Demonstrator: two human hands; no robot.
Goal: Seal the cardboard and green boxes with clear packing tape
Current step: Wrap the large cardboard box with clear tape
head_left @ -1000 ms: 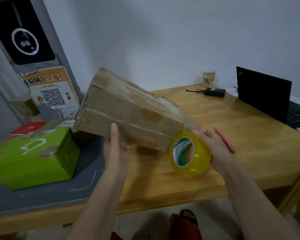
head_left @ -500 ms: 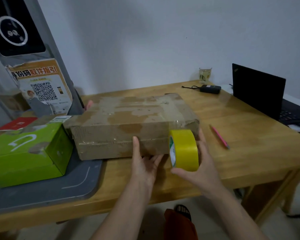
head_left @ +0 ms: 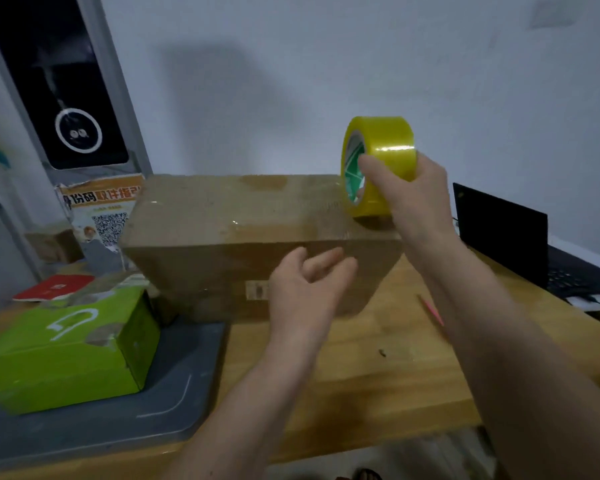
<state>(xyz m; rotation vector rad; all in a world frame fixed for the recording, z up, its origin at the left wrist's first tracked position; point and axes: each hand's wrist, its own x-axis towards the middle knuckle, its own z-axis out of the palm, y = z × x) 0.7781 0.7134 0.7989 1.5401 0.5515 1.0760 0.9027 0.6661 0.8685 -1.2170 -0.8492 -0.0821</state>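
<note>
— Dim, cool light; a big soft shadow sits on the white wall (head_left: 222, 98).
— Left hand (head_left: 305, 289) is smeared with motion blur. Glare streak on the tape roll (head_left: 381, 147), and straight edges bow near the borders.

You are at what looks like a small office or parcel-handling room. The light wooden surface (head_left: 378, 368) stands against a plain white wall (head_left: 326, 64), with an open black laptop (head_left: 499, 233) at your right. At your left a grey-framed machine with a dark glass panel (head_left: 66, 98) carries an orange-and-white notice with a QR code (head_left: 101, 213). A worn brown cardboard box (head_left: 222, 230) and a bright green carton (head_left: 66, 355) sit before you.
</note>
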